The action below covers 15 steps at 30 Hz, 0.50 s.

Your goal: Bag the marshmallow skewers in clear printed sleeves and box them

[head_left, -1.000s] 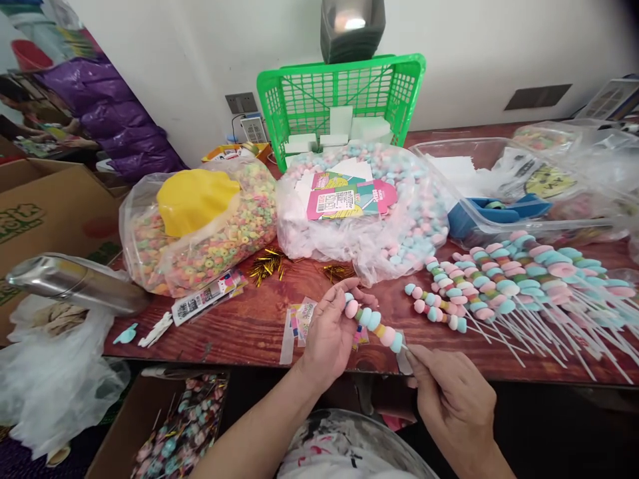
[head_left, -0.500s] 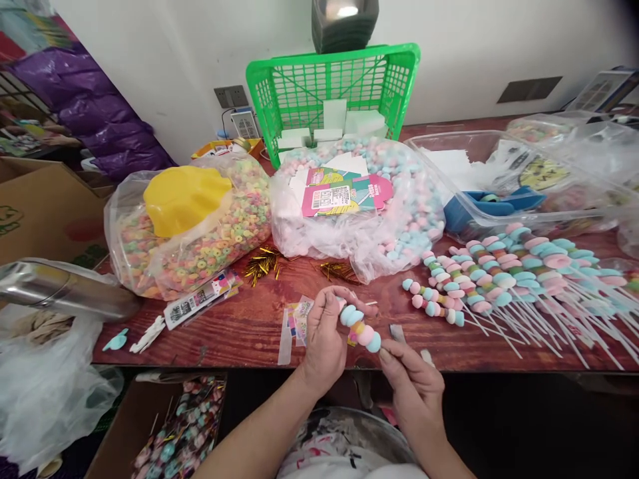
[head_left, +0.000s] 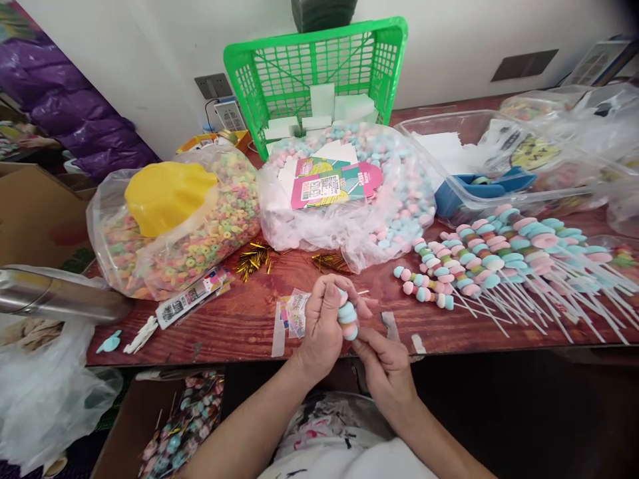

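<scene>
My left hand (head_left: 322, 326) is closed around the top of a candy skewer (head_left: 346, 317), a stick strung with pink and blue marshmallow pieces. My right hand (head_left: 384, 366) pinches the lower end of the same skewer just below the candies. Both hands sit at the front edge of the wooden table (head_left: 239, 319). Small printed clear sleeves (head_left: 294, 313) lie on the table just left of my left hand. A row of several finished skewers (head_left: 499, 256) lies to the right.
A bag of coloured cereal rings (head_left: 200, 233) with a yellow scoop, a bag of pink and blue marshmallows (head_left: 399, 199), a green basket (head_left: 309, 73), a clear tub (head_left: 449, 173), gold twist ties (head_left: 252, 259), a metal flask (head_left: 60, 299) and a floor box of wrapped skewers (head_left: 184, 426).
The skewer turned from lying slanted to nearly upright. My right hand slid left along the stick toward my left hand, which closed round the candies. The view dipped downward.
</scene>
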Motion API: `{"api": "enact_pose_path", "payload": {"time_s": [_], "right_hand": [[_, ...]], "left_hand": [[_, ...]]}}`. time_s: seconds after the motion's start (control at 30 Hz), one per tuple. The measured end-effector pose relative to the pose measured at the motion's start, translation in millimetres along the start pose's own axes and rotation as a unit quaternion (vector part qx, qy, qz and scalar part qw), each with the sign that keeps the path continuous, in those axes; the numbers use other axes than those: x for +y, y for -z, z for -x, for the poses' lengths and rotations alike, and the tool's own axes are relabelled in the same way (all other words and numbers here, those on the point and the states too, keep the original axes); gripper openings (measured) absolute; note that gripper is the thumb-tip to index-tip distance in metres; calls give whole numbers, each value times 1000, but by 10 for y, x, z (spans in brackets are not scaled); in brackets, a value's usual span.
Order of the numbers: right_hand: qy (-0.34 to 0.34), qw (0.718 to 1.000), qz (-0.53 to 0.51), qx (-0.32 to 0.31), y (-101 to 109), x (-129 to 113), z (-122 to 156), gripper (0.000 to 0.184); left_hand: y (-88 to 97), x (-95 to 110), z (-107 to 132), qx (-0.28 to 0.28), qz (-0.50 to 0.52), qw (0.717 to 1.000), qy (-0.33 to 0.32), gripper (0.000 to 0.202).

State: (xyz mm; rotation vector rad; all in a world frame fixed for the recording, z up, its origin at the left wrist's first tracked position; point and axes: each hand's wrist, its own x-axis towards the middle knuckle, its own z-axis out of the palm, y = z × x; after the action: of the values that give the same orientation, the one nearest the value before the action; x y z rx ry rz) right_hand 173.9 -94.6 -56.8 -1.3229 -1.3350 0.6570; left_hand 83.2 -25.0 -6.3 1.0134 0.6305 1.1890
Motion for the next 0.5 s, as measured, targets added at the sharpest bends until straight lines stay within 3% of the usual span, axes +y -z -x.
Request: {"api": "enact_pose_path", "payload": {"time_s": [0.13,0.23,0.27,0.37,0.43,0.5], "right_hand": [[-38,994,-40,91,87,-3,-62,17],[-47,989,1,142,381,82,-129,16],[-51,987,18,149,487,121,-132,16],[-78,982,48,163,689,221,-61,17],[-98,985,39,140,692,252,25,19],[-113,988,20,107,625,250,105,21]], "left_hand": [[54,67,-76,-28,-48,998,-7,24],[345,135,-90,-77,-213,973,-45,42],[469,144,-74,-117,-307,943,-58,50],[794,99,8,-261,-562,777,-110,41],[908,24,51,-288,-656,685,-130,33],[943,-52,58,-278,-707,635,-139,29]]}}
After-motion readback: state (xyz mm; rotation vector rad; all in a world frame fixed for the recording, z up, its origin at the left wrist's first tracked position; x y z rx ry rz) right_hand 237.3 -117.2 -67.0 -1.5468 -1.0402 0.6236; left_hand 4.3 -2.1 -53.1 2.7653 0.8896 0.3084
